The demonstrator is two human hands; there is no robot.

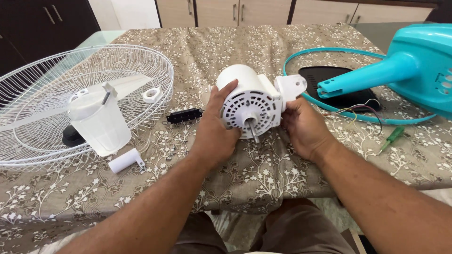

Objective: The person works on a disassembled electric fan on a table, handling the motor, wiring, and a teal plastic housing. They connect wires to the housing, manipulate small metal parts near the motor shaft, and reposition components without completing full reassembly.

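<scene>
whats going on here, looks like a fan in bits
A person holds a white fan motor over the table with both hands, its shaft pointing toward them. The left hand grips its left side and the right hand holds the side with the mounting bracket. On the patterned tablecloth, a white wire fan guard lies at the left with a white plastic cover on it. A turquoise fan housing, a turquoise ring and a green screwdriver sit at the right.

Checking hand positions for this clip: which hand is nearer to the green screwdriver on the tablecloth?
Right. The right hand grips the white fan motor on its side facing the green screwdriver. The left hand holds the motor's far side, farther from it.
</scene>
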